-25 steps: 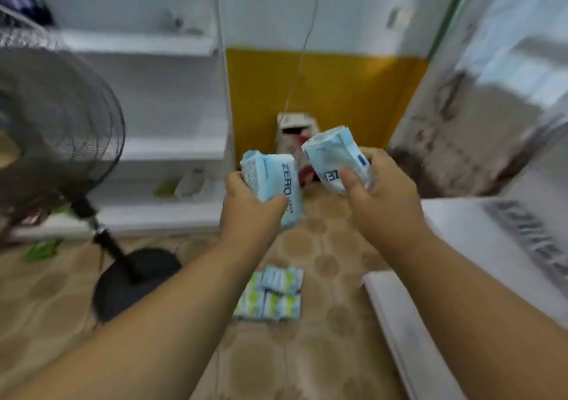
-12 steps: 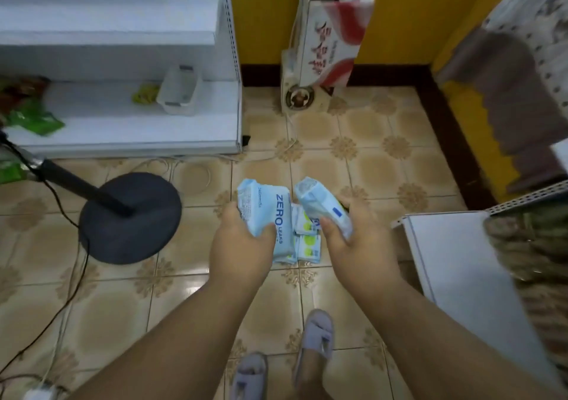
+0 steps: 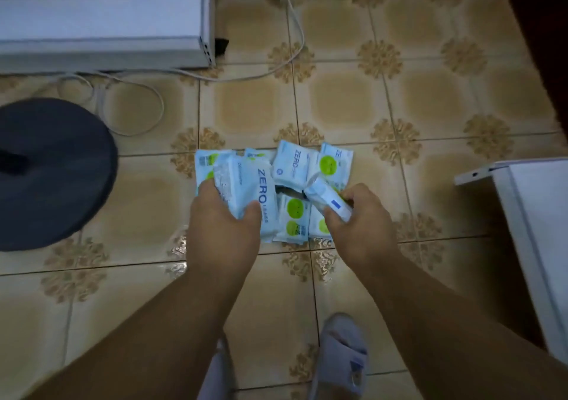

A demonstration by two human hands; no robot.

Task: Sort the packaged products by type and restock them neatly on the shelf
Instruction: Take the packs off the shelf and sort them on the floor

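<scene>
- Two packs are in hand above the floor pile: the left hand [image 3: 221,224] has thumb and fingers wrapped round a pale blue ZERO pack [image 3: 246,190], and the right hand [image 3: 362,218] pinches a narrower blue-striped pack [image 3: 327,199] between thumb and fingers.
- Neither hand has spare fingers, so by my reading each must set its pack down or carry it off before taking more.
- Loose packs [image 3: 295,184] lie on the tiled floor [image 3: 430,107] directly under and just beyond the knuckles, toward 12 o'clock from both hands. Some show a blue ZERO face and some show green circles, so at least two types seem mixed there.
- The left hand's pack runs its long axis roughly from 11 to 5 o'clock, lettering reading down the length. The right hand's pack is tilted, its long axis running from about 10 to 4 o'clock.
- The relation that counts: the pile sits between the two hands, slightly nearer the right, whose fingertips are almost touching a green-circle pack [image 3: 295,218].
- A white shelf [image 3: 101,39] lies at 10 o'clock, well apart from the pile. Another white shelf edge [image 3: 522,202] sits at 3 o'clock, nearer the right arm. I judge that restocking calls for a reach toward one of them.
- Also in view are a dark round fan base [image 3: 55,172] at 9 o'clock, a white cable [image 3: 147,104] looping across the tiles, and a slipper [image 3: 344,356] at 6 o'clock.
</scene>
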